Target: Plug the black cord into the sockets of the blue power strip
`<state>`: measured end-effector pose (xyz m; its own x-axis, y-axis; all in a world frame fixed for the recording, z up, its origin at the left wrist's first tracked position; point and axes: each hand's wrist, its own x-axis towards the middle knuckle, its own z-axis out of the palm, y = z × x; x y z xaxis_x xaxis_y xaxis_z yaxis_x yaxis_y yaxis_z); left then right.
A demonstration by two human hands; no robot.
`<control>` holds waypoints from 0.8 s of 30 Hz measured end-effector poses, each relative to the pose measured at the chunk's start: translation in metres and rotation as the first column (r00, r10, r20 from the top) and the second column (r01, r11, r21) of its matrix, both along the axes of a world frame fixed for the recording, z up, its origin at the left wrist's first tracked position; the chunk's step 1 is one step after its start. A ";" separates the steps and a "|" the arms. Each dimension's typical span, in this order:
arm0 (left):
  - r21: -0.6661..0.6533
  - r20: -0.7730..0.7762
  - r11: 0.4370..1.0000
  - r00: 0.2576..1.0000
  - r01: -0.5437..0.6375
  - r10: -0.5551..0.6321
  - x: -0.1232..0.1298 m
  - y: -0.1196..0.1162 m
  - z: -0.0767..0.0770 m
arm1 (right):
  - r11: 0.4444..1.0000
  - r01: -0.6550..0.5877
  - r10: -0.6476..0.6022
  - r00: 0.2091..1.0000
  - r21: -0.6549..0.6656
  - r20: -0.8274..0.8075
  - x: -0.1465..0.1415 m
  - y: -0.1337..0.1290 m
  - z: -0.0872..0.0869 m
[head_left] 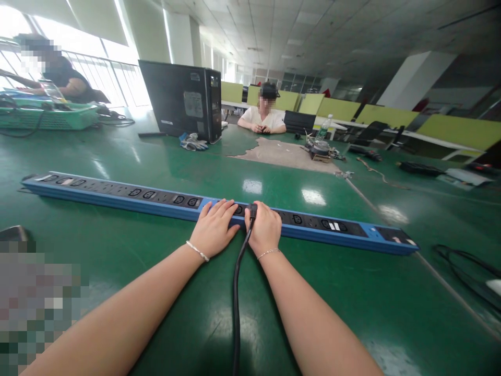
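Glossy green tabletop (371, 282) fills most of the view, in a big office with bright windows over on the left. Starting on that side, a person in a dark top (68, 78) is sitting behind a mint-green plastic basket (50, 120) with cables in it. Next along is a boxy black computer tower (180, 102), with grey-and-blue work gloves (193, 142) lying by its base.

Nearer the camera, a long blue metal power strip with black socket panels (164, 201) lies slantwise across the table, its left end farther off than its right. Both hands are at its middle stretch. Left hand (216, 225) is palm down on it, fingers loosely spread and not wrapped round anything, pale bracelet on the wrist. Right beside it, the right hand (266, 230) has a narrow grip on a black moulded plug (253, 210), which sits at the thumb side with the strip under it. Looks like it's over a socket, but can't really tell if it's seated. Thick black cable (236, 292) drops from the plug toward the camera, between the forearms.

Across the table there's a person in a cream top (264, 117), then a clear plastic bottle (324, 128), and a loose black cord (460, 263) at far right.
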<state>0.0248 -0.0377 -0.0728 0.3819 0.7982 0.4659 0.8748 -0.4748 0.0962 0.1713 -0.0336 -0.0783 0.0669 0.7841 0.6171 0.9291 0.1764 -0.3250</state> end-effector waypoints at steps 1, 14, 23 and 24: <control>-0.001 0.002 1.000 1.000 -0.001 0.001 0.000 0.000 0.000 | 1.000 -0.002 0.002 1.000 0.007 -0.003 0.000 0.000 -0.001; 0.014 0.049 1.000 0.999 -0.011 0.011 0.009 0.005 0.000 | 0.983 0.090 -0.005 0.884 0.159 -0.468 0.072 -0.002 0.012; 0.007 0.085 1.000 0.996 0.017 -0.018 0.010 0.006 -0.002 | 0.983 0.177 -0.177 0.861 -0.044 -0.476 0.177 -0.015 0.005; 0.007 0.089 1.000 0.996 0.019 -0.020 0.010 0.006 -0.002 | 0.983 0.169 -0.181 0.868 -0.067 -0.463 0.178 -0.015 0.004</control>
<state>0.0349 -0.0315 -0.0745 0.3545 0.7880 0.5034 0.8535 -0.4926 0.1700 0.3491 -0.0488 -0.0740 0.4793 0.7464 0.4617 0.6843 0.0116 -0.7291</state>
